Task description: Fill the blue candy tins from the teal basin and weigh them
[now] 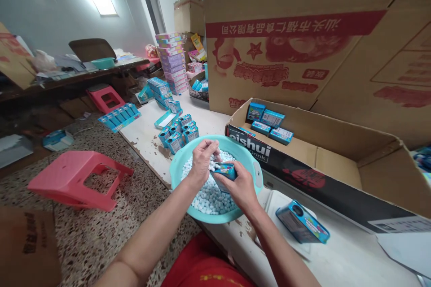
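Note:
My right hand grips a small blue box over a turquoise basin. Small white and pale-blue candies fill much of the basin. With its fingers curled around some of these candies, my left hand is at the box's top edge, where several candies show between hand and box. The box's opening is partly hidden by the fingers. Right of the basin, another blue box with a round dark hole lies on a white scale-like tray.
A long open carton holding several blue boxes stands to the right. Beyond the basin are more blue boxes with round holes, and stacked purple-pink boxes. Red stools stand on the floor at left.

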`<state>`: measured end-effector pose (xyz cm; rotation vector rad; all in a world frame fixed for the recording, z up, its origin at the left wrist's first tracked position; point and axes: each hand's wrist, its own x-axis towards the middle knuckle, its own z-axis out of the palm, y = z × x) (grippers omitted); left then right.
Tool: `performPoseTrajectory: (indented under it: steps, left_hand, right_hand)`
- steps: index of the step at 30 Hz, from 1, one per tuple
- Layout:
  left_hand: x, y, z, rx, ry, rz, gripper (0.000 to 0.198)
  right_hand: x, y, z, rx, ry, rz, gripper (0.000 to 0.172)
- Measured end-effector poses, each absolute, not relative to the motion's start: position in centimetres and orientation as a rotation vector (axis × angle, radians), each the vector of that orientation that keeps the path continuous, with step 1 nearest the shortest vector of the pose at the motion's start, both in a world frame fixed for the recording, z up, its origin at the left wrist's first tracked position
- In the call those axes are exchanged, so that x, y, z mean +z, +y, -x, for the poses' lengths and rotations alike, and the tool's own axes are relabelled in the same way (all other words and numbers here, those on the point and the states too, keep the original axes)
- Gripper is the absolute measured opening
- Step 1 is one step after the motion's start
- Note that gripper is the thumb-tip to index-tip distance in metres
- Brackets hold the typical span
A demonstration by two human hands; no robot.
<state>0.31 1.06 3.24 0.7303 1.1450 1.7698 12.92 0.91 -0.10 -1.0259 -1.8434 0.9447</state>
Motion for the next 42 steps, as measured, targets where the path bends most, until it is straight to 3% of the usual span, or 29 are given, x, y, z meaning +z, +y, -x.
performPoseTrajectory:
  steps: [23,27,29,31,34,38,42]
  left_hand:
    - [3.8,1.0,-0.3,1.732,1.055,-0.853,0.028]
    - [2.8,0.9,2.7,1.733,1.264,-0.964,0.031]
    - [1.4,0.7,4.6,1.421,1.599,-1.263,0.031]
    - [-0.3,0.3,5.7,0.832,1.907,-1.586,0.032]
    - [-2.1,-0.6,4.9,0.153,2.005,-1.79,0.042]
    - [-2.2,-1.8,1.2,-0.179,1.89,-1.924,0.067]
    - [-1.7,-2.2,-0.2,-0.151,1.78,-1.929,0.056]
  right_hand:
    - [-0.9,1.1,-13.0,1.153,-1.603,1.017,0.034]
    - [-0.3,1.0,-14.2,1.159,-1.488,0.986,0.04]
    - [-0.1,1.2,-14.8,1.141,-1.425,1.003,0.042]
    - [-0.1,1.5,-15.2,1.126,-1.388,1.044,0.043]
    - [-0.2,2.0,-15.5,1.127,-1.342,1.074,0.046]
    - [-0.5,2.6,-15.2,1.08,-1.333,1.108,0.047]
    - [-1.2,3.0,-14.6,1.086,-1.397,1.128,0.046]
